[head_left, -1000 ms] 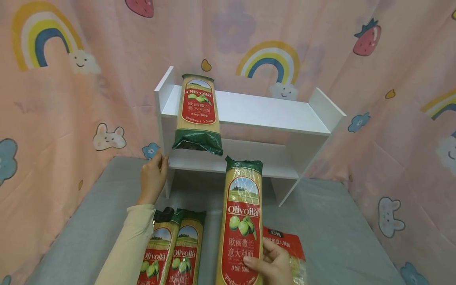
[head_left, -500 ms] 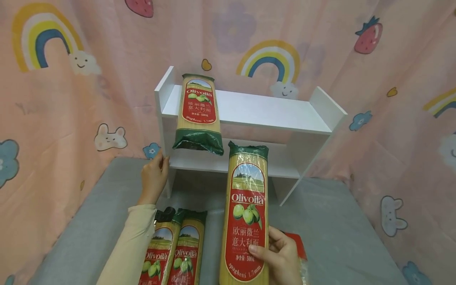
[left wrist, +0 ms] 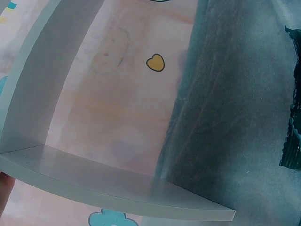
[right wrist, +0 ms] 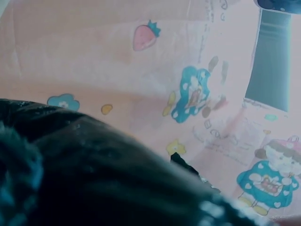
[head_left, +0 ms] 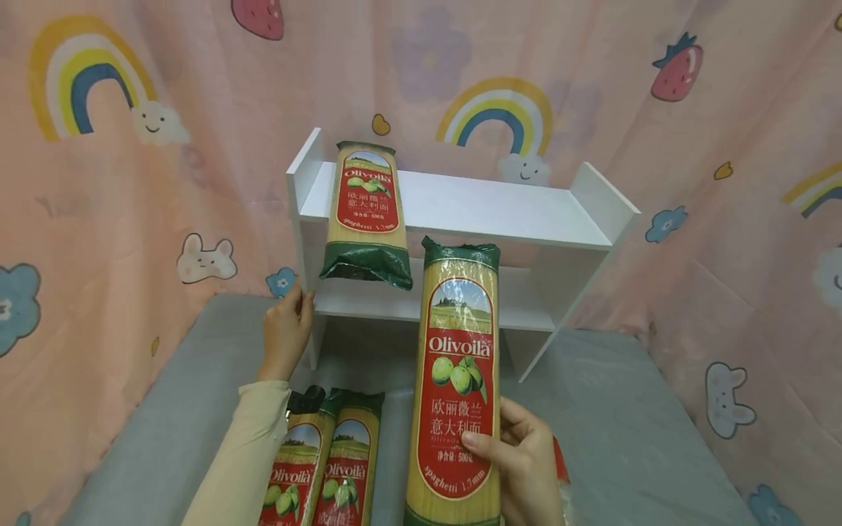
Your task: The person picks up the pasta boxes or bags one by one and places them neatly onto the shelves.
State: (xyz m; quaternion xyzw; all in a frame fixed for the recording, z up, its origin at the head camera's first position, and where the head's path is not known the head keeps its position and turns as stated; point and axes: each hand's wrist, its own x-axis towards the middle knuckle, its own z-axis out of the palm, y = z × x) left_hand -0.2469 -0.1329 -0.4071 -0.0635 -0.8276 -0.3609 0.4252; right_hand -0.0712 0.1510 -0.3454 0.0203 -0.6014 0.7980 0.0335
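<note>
My right hand (head_left: 526, 460) grips a spaghetti pack (head_left: 460, 372) by its right edge, thumb across the red label. The pack is upright in front of the shelf, its green top overlapping the lower board. In the right wrist view a dark blurred wrapper (right wrist: 94, 160) fills the lower left. My left hand (head_left: 286, 332) holds the left side panel of the white shelf (head_left: 500, 208), fingers curled at its edge. Only a sliver of finger (left wrist: 4, 190) shows in the left wrist view. Another spaghetti pack (head_left: 367, 208) lies on the top board's left end, its bottom overhanging the front.
Two more spaghetti packs (head_left: 345, 467) lie side by side on the grey surface (head_left: 631, 431), partly behind the left forearm. A red packet (head_left: 561, 464) is mostly hidden behind the right hand. A pink patterned curtain (head_left: 408, 66) hangs behind and beside the shelf.
My right hand has raised the spaghetti pack and moved it slightly right, covering more of the red packet. The left hand stays at the shelf's side panel.
</note>
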